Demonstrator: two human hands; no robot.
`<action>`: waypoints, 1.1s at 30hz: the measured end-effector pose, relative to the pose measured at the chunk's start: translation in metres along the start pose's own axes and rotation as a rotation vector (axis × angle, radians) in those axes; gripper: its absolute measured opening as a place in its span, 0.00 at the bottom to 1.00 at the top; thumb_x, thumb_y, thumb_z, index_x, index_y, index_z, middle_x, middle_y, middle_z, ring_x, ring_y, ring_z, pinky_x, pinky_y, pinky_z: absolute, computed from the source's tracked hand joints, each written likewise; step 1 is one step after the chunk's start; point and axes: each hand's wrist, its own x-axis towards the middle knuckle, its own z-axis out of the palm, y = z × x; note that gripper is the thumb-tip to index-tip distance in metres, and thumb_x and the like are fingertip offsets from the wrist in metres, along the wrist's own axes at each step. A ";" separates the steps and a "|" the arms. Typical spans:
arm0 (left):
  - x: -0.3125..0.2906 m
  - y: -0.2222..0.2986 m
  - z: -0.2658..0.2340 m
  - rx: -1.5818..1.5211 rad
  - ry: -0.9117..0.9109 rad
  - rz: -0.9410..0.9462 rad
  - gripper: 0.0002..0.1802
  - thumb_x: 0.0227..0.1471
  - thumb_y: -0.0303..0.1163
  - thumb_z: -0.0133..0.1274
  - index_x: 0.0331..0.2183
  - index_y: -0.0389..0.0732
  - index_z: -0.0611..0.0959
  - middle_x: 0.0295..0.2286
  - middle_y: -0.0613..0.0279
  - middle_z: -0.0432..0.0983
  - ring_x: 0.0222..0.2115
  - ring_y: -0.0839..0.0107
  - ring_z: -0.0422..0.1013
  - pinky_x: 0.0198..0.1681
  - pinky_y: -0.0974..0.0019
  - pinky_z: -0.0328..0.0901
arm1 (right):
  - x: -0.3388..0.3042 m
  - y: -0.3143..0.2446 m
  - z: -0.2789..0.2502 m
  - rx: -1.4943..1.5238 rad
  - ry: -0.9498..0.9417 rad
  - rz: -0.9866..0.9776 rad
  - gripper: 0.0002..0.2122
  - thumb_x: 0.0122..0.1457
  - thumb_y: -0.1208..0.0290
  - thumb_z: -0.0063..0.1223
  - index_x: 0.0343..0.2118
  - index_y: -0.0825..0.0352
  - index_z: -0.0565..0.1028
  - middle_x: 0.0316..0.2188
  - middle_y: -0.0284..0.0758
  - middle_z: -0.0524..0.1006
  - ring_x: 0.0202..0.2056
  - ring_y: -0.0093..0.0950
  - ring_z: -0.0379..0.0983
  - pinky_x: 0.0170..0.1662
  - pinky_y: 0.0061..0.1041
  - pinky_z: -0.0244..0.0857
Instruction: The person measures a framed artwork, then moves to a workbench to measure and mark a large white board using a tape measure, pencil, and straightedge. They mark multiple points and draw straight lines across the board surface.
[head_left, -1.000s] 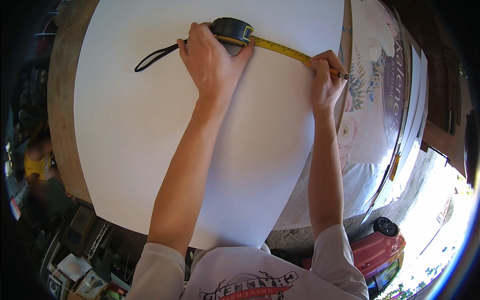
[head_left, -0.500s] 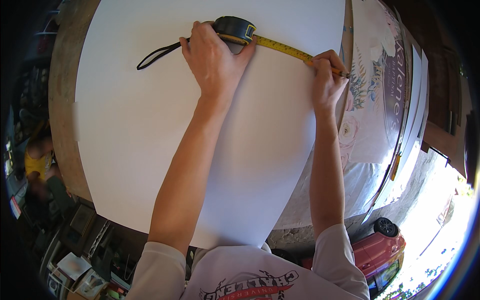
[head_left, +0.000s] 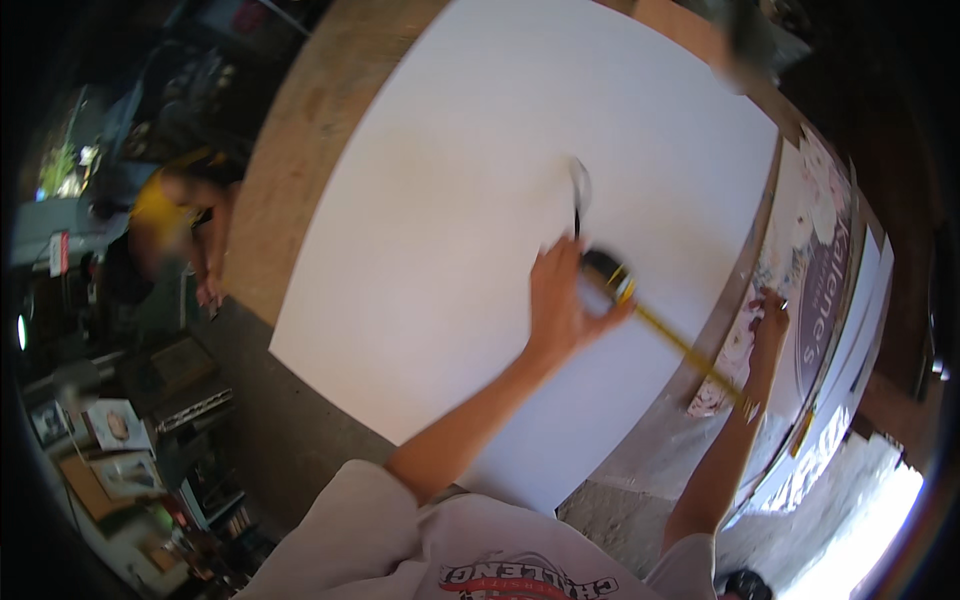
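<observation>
Gripping the tape case (head_left: pixel 603 277), the left hand (head_left: pixel 562 305) rests closed on the white board (head_left: pixel 450 270), roughly at the board's middle and a little toward its right edge. Its fingers wrap the black housing, and the black wrist loop (head_left: pixel 579 192) trails up the board from the case. From the case the yellow blade (head_left: pixel 685 350) runs down and right, crossing the board's right edge to the right hand (head_left: pixel 770 322). That hand sits just past the edge, over the printed sheets (head_left: pixel 810 300) beside the board; whether it pinches the blade or only presses near it I cannot tell, as it is small and blurred.

A second ago the case lay near the board's far edge with the blade stretched level along it, both hands side by side. Now the whole view has swung: the board appears slanted, the case sits further in from the far edge, and the blade runs diagonally, with the hands wider apart.

Left of the case the board is bare out to its left edge, where a strip of plywood bench (head_left: pixel 300 170) shows. Above the loop the board is likewise bare up to its far corner. Right of the board the stacked sheets crowd the edge closely. Below the near edge lies rough ground (head_left: pixel 300 420).
</observation>
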 end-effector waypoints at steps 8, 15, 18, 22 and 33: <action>-0.251 -0.062 -0.247 -0.225 0.482 -1.150 0.40 0.50 0.36 0.67 0.60 0.39 0.66 0.45 0.62 0.73 0.46 0.71 0.71 0.54 0.61 0.65 | 0.012 0.006 0.041 -0.015 -0.214 -0.009 0.20 0.63 0.55 0.59 0.46 0.69 0.78 0.28 0.30 0.78 0.21 0.16 0.65 0.22 0.18 0.58; -0.327 -0.133 -0.284 -0.965 0.352 -1.282 0.24 0.56 0.39 0.57 0.52 0.40 0.76 0.48 0.62 0.75 0.52 0.68 0.69 0.52 0.60 0.66 | -0.005 -0.031 0.054 0.146 -0.300 0.103 0.15 0.60 0.58 0.64 0.37 0.66 0.77 0.23 0.25 0.73 0.15 0.15 0.59 0.20 0.18 0.53; -0.334 -0.137 -0.273 -0.965 0.413 -1.168 0.20 0.57 0.34 0.55 0.51 0.39 0.76 0.46 0.63 0.76 0.48 0.70 0.71 0.50 0.62 0.67 | -0.006 -0.047 0.043 0.259 -0.397 0.088 0.11 0.62 0.59 0.63 0.33 0.60 0.76 0.21 0.21 0.72 0.13 0.10 0.56 0.15 0.15 0.45; -0.309 -0.116 -0.270 -0.820 0.531 -1.060 0.16 0.59 0.33 0.57 0.48 0.39 0.77 0.42 0.65 0.76 0.43 0.72 0.72 0.48 0.65 0.65 | 0.002 -0.067 0.042 0.166 -0.257 -0.181 0.12 0.62 0.60 0.62 0.32 0.64 0.76 0.23 0.20 0.71 0.21 0.15 0.62 0.23 0.21 0.54; -0.189 -0.045 -0.272 -0.832 0.889 -0.717 0.19 0.58 0.33 0.63 0.45 0.33 0.76 0.38 0.62 0.74 0.40 0.74 0.70 0.45 0.68 0.66 | -0.124 -0.229 0.036 -0.080 0.291 -0.807 0.18 0.70 0.62 0.49 0.29 0.73 0.73 0.14 0.31 0.63 0.18 0.19 0.54 0.22 0.29 0.49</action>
